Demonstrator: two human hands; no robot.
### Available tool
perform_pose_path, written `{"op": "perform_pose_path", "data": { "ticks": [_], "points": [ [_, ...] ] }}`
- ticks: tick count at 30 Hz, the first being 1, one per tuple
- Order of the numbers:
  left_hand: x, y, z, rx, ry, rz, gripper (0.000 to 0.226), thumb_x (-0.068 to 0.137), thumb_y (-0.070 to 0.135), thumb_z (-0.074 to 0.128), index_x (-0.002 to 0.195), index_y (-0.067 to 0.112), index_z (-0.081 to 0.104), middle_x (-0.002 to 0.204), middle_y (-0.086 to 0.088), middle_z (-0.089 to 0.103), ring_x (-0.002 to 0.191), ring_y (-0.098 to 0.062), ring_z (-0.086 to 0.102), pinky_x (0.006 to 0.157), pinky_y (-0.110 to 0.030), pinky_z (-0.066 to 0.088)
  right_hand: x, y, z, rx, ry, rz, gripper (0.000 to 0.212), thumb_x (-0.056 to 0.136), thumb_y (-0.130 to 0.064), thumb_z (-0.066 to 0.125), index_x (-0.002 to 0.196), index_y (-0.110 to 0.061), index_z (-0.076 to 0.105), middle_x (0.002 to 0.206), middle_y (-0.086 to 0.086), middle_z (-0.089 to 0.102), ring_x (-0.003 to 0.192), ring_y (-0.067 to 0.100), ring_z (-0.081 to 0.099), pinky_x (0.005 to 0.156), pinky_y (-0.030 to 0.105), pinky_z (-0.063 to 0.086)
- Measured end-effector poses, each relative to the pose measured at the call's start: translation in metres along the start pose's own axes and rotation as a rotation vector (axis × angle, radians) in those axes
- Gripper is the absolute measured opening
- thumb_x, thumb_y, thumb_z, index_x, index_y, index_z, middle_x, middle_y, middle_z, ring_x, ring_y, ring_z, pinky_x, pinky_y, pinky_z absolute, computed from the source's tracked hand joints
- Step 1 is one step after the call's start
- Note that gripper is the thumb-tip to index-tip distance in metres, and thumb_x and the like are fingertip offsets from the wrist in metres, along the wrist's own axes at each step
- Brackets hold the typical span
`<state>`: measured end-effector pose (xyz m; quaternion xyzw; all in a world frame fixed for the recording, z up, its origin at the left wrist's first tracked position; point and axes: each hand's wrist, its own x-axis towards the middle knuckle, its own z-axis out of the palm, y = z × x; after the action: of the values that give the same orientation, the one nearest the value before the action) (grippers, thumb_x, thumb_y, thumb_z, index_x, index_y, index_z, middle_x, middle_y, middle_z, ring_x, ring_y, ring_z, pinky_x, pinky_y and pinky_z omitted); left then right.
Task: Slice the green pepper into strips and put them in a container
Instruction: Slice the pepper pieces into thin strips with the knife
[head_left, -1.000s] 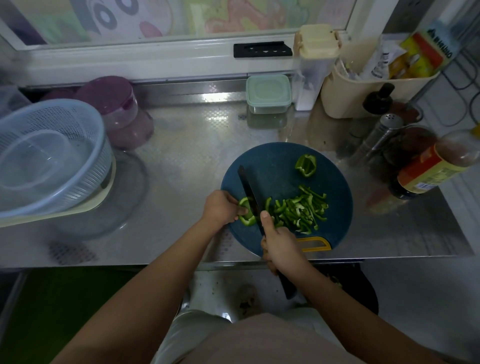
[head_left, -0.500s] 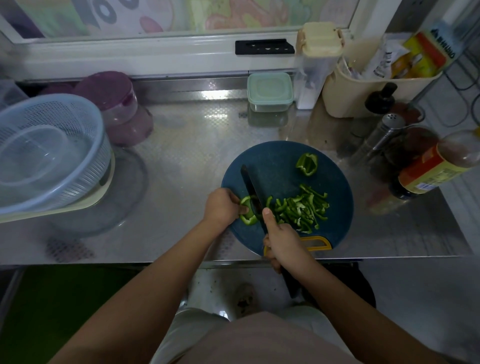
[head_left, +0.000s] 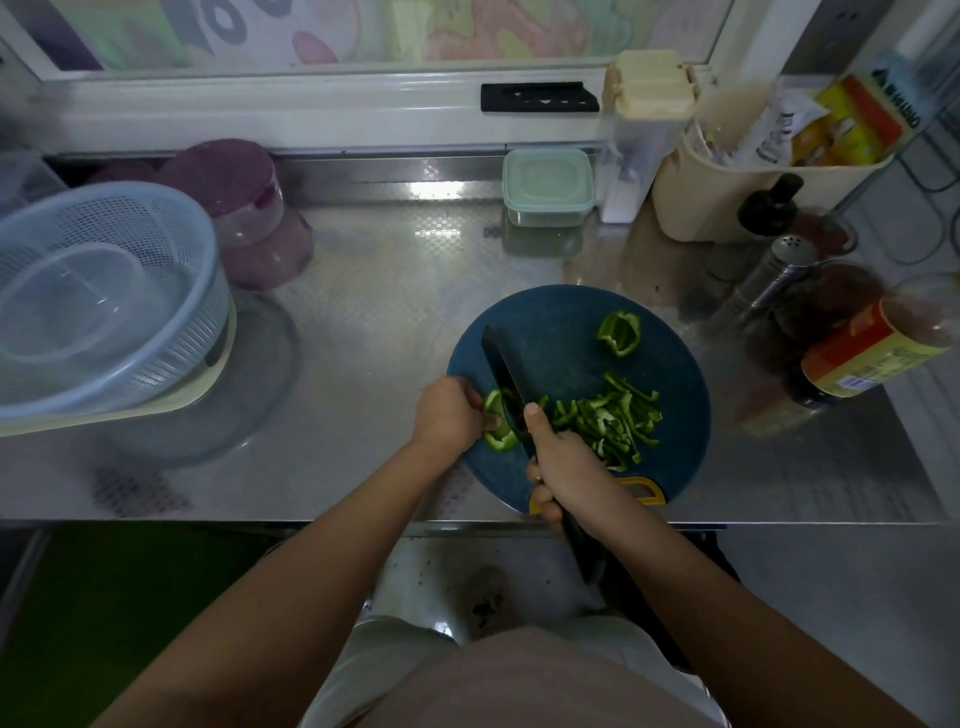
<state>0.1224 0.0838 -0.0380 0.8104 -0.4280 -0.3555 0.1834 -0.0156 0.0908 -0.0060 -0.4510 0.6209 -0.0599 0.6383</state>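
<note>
A round dark blue cutting board (head_left: 561, 332) lies at the counter's front edge. My left hand (head_left: 449, 415) holds a piece of green pepper (head_left: 497, 428) down on the board's left side. My right hand (head_left: 563, 457) grips the handle of a black knife (head_left: 501, 371), forefinger laid along the blade's back, and the blade sits against the pepper piece. A heap of cut green strips (head_left: 610, 421) lies right of the blade. Another uncut pepper chunk (head_left: 619, 332) sits farther back on the board.
A pale blue colander with a clear bowl inside (head_left: 104, 296) stands at the left. Behind it is a purple-lidded jar (head_left: 244, 208). A small lidded green container (head_left: 548, 187) stands at the back. Bottles and a shaker (head_left: 774, 275) crowd the right side.
The knife has shifted slightly on the pepper piece under my left hand. The strip heap and the far chunk have stayed put.
</note>
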Motion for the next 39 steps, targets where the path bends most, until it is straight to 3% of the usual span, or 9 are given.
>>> {"op": "perform_pose_path", "data": {
  "ticks": [10,18,26,39],
  "points": [
    [-0.004,0.000,0.003,-0.003,0.009,0.008,0.017,0.073,0.017,0.078,0.078,0.006,0.067,0.075,-0.006,0.064,0.074,-0.018,0.060,0.068,-0.032,0.049,0.002,-0.001,0.000,-0.030,0.002,0.038,0.058,0.093,-0.062,0.029,0.069,-0.012,0.041,0.056,0.003,0.036,0.038,0.017,0.032,0.040,0.021,0.030],
    [-0.004,0.002,0.004,0.013,0.011,-0.005,0.018,0.075,0.020,0.077,0.076,0.003,0.070,0.079,-0.014,0.070,0.076,-0.023,0.066,0.069,-0.034,0.051,-0.006,-0.003,-0.001,0.021,-0.027,0.079,0.057,0.093,-0.063,0.028,0.068,-0.013,0.040,0.052,0.002,0.031,0.035,0.015,0.028,0.040,0.019,0.026],
    [-0.005,0.002,0.004,0.006,0.012,-0.002,0.014,0.074,0.017,0.076,0.073,0.003,0.072,0.073,-0.011,0.068,0.062,-0.015,0.056,0.058,-0.028,0.046,-0.009,0.009,0.003,0.077,-0.029,0.104,0.057,0.093,-0.063,0.029,0.069,-0.013,0.040,0.053,0.002,0.032,0.037,0.014,0.028,0.041,0.019,0.023],
    [-0.011,0.005,0.006,0.104,0.078,0.041,0.011,0.077,0.012,0.072,0.082,0.003,0.069,0.086,-0.012,0.068,0.079,-0.023,0.062,0.064,-0.031,0.045,-0.012,-0.012,-0.009,0.170,-0.089,0.191,0.057,0.092,-0.064,0.033,0.064,-0.015,0.041,0.041,-0.003,0.034,0.030,0.011,0.028,0.034,0.015,0.025]
  ]
}}
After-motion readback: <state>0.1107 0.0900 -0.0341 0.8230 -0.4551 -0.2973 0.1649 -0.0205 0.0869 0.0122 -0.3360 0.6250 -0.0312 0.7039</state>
